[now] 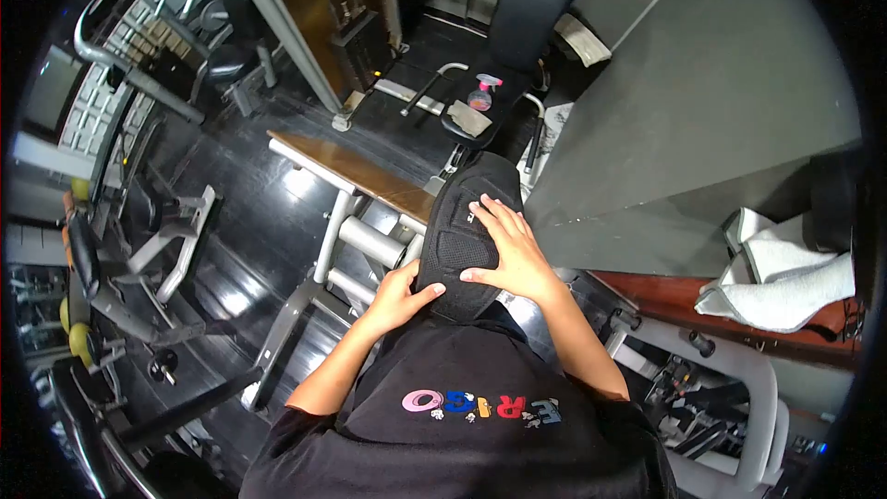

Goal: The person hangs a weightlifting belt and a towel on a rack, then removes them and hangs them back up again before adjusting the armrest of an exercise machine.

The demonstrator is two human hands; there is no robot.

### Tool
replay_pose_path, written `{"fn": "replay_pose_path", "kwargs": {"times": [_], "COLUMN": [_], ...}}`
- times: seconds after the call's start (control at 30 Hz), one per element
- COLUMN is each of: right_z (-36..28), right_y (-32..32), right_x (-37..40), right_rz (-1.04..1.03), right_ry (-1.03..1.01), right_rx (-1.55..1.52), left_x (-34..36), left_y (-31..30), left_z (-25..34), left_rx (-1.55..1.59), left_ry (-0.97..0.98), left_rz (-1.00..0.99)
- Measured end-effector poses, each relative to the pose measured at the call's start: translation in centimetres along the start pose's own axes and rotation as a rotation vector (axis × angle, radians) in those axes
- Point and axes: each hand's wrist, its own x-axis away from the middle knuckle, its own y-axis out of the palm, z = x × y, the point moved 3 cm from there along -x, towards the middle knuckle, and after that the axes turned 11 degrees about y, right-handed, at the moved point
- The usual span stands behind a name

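Observation:
A black padded weightlifting belt [462, 245], with mesh panels and a small white label, is held in front of my torso in the head view. My left hand [399, 300] grips its lower left edge, thumb on the near face and the other fingers partly hidden behind it. Across the belt's right side lies my right hand [513, 259], fingers stretched out and thumb spread away from them on the surface. The belt's underside is hidden from me.
Ahead stands a machine seat [476, 125] with a folded cloth and a spray bottle [481, 92] on it. A brown board on a metal frame [356, 176] is close by on the left. White towels [785, 273] hang at right, above a grey machine frame [762, 379].

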Motion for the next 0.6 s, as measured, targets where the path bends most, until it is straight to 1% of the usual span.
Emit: {"fn": "replay_pose_path", "kwargs": {"times": [0.03, 0.07, 0.13, 0.2, 0.23, 0.27, 0.3, 0.33, 0.4, 0.43, 0.47, 0.5, 0.53, 0.57, 0.6], "right_z": [0.6, 1.2, 2.1, 3.2, 3.7, 4.1, 4.5, 4.5, 4.5, 3.6, 2.7, 2.1, 1.2, 1.0, 0.9], "right_y": [0.3, 0.6, 1.1, 1.2, 1.2, 1.2, 1.1, 0.6, -0.9, -2.4, -3.6, -4.5, -5.3, -5.6, -5.8], "right_x": [0.4, 0.9, 2.3, 3.9, 4.5, 5.3, 6.0, 6.6, 8.1, 8.9, 9.7, 10.2, 10.5, 10.8, 11.0], "right_rz": [0.045, 0.094, 0.128, 0.225, 0.253, 0.266, 0.293, 0.322, 0.363, 0.379, 0.392, 0.405, 0.389, 0.374, 0.358], "right_ry": [0.008, 0.017, 0.056, 0.084, 0.082, 0.098, 0.108, 0.119, 0.15, 0.124, 0.099, 0.069, 0.035, 0.0, -0.037], "right_rx": [-0.04, -0.079, -0.07, -0.172, -0.242, -0.242, -0.269, -0.297, -0.295, -0.145, 0.004, -0.002, 0.064, 0.119, 0.173], "left_x": [-0.1, -0.3, -0.7, -1.2, -1.3, -1.4, -1.6, -2.0, -2.9, -3.7, -4.4, -5.0, -5.6, -6.0, -6.5], "left_y": [0.4, 0.7, 1.6, 2.3, 2.8, 3.4, 4.1, 4.6, 5.4, 6.1, 7.0, 8.0, 9.0, 9.9, 10.5], "left_z": [0.1, 0.3, 0.9, 1.9, 2.1, 2.2, 2.1, 2.6, 3.7, 4.6, 4.8, 5.2, 5.6, 6.8, 8.7], "left_rx": [0.093, 0.091, 0.244, 0.254, 0.273, 0.293, 0.317, 0.319, 0.206, 0.172, 0.172, 0.116, 0.06, -0.012, -0.135], "left_ry": [0.004, 0.01, 0.044, 0.064, 0.041, 0.02, 0.063, 0.065, 0.085, 0.138, 0.139, 0.198, 0.26, 0.147, 0.222], "left_rz": [-0.028, -0.052, -0.079, -0.146, -0.156, -0.164, -0.135, -0.154, -0.221, -0.211, -0.226, -0.282, -0.337, -0.478, -0.552]}}
